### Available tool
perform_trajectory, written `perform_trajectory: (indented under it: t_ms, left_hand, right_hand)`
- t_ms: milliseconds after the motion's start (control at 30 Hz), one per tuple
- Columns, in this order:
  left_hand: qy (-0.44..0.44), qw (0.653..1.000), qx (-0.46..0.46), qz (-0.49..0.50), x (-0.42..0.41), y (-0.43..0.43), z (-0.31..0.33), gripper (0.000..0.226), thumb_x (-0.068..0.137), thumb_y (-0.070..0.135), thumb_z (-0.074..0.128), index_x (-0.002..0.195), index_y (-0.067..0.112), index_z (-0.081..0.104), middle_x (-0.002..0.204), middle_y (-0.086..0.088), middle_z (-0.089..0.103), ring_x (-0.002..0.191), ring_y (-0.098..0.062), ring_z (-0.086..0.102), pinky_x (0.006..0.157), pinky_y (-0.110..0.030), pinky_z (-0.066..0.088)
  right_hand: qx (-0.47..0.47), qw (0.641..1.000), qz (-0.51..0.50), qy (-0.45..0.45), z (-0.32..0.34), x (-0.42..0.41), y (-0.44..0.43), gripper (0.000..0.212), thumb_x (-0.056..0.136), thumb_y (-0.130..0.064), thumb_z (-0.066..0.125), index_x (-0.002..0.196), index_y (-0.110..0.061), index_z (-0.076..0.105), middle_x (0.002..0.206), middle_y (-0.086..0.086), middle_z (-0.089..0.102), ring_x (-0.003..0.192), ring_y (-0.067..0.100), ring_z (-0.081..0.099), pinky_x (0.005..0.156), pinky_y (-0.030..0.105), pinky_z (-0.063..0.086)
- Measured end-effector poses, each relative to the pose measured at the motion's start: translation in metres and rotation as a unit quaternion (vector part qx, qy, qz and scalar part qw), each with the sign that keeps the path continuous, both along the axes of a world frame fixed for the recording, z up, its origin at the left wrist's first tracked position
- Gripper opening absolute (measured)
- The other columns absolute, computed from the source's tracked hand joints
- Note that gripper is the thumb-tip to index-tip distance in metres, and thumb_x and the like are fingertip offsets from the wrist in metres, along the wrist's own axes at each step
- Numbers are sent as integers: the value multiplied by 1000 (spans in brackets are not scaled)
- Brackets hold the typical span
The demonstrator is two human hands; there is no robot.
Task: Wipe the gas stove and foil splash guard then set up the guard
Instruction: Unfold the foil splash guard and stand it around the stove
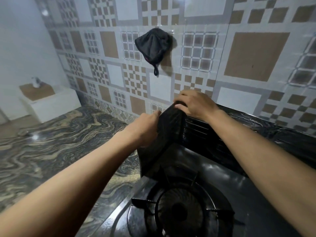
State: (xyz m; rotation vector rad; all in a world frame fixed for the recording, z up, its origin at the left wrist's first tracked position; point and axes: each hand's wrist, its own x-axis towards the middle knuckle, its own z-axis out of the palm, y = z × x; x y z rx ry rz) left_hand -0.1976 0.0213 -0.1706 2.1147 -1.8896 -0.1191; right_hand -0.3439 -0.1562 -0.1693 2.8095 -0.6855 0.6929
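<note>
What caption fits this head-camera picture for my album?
Left hand and right hand hold the splash guard upright at the back corner of the gas stove.

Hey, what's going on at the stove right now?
A person is working on the guard at the back left corner of the stove, apparently setting it up. The left hand holds the side panel near its top edge. The right hand grips the top corner where the side and back panels meet. The guard stands upright behind the burner. A dark cloth hangs on the wall, and neither hand holds it.
</note>
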Motion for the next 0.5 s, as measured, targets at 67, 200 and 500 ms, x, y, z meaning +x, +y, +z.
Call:
perform_trajectory:
  t_ms: [67, 200, 500]
  left_hand:
    - [-20, 1000, -8, -3, 1, 0, -2, 42, 90, 4, 53, 131, 10, 46, 104, -23, 66, 94, -44, 63, 78, -50, 53]
    - [11, 1000, 7, -3, 2, -2, -2, 45, 91, 10, 58, 134, 15, 45, 104, -20, 66, 93, -41, 64, 77, -47, 54]
    - [5, 996, -24, -83, 1, 6, 5, 85, 89, 14, 61, 158, 33, 16, 111, -17, 71, 98, -39, 66, 80, -41, 53]
  right_hand:
    - [-15, 1000, -14, 1, 0, -3, -2, 26, 98, -36, 55, 113, -19, 70, 110, 0, 66, 100, 26, 61, 68, 32, 41]
    - [-13, 999, -28, 36, -4, -6, -4, 43, 92, -42, 61, 129, -19, 60, 124, 2, 60, 110, 25, 58, 71, 37, 50]
    - [-62, 996, -68, 22, -27, 3, 0, 54, 81, -36, 76, 126, -13, 57, 125, 14, 55, 115, 33, 53, 81, 47, 56]
